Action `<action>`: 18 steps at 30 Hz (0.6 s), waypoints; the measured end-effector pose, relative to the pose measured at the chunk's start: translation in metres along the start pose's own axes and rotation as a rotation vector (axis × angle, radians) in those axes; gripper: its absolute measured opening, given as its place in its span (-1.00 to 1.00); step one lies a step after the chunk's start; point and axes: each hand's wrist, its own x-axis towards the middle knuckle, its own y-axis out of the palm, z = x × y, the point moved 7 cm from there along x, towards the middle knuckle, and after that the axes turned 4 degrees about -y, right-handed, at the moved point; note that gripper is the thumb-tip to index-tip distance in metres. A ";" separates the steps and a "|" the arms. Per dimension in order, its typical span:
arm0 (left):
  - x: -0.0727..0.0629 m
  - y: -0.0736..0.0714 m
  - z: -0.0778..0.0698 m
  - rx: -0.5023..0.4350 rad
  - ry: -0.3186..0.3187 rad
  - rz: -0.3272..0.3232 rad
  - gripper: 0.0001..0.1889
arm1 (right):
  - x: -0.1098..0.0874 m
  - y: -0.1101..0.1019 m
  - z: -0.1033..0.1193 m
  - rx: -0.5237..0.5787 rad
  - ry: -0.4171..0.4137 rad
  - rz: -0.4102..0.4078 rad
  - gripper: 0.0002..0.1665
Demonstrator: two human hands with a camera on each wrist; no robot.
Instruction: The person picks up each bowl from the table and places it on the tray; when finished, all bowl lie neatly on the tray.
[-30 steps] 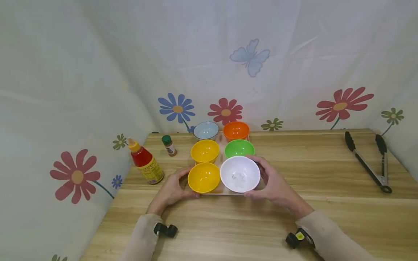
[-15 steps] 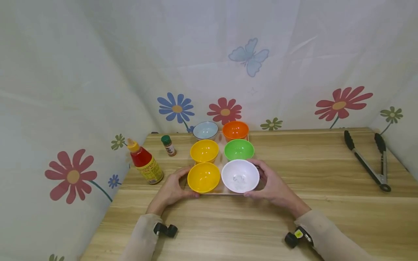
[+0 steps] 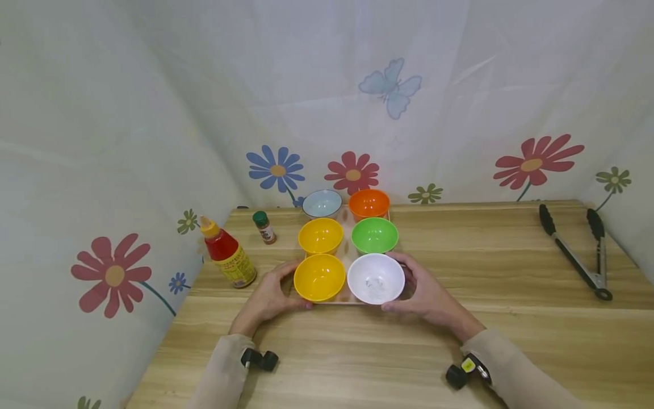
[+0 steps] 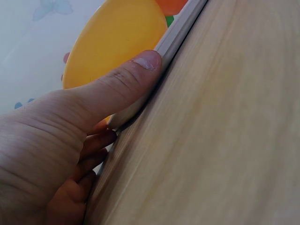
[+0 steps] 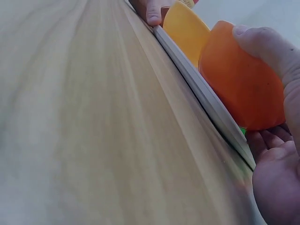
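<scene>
A pale tray (image 3: pixel 348 250) on the wooden table carries six bowls in two rows. My left hand (image 3: pixel 288 287) grips the tray's near left corner, with its thumb (image 4: pixel 136 70) lying along the tray's edge (image 4: pixel 180 33) beside the near yellow bowl (image 3: pixel 319 276). My right hand (image 3: pixel 411 284) wraps round the white bowl (image 3: pixel 375 278) at the tray's near right. That bowl is orange on the outside (image 5: pixel 239 84), and the thumb (image 5: pixel 262 42) rests on its rim. Something pale lies in its bottom.
Behind these stand a yellow bowl (image 3: pixel 320 236), a green bowl (image 3: pixel 374 235), a light blue bowl (image 3: pixel 322 203) and an orange bowl (image 3: pixel 369 204). A red sauce bottle (image 3: pixel 227 255) and a small spice jar (image 3: pixel 264 227) stand at the left. Tongs (image 3: pixel 577 255) lie far right. Flowered curtains close the back and sides.
The white bowl has come down in my right hand and sits lower, level with the yellow bowl on the tray. My left hand has stayed at the tray's corner.
</scene>
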 end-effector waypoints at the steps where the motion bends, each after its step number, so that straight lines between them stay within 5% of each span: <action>1: 0.000 0.000 0.000 0.000 0.001 0.000 0.15 | 0.000 0.000 0.000 0.005 0.005 0.002 0.27; 18: -0.001 -0.001 0.000 0.014 -0.037 -0.001 0.17 | 0.001 -0.003 -0.003 -0.085 0.025 0.013 0.31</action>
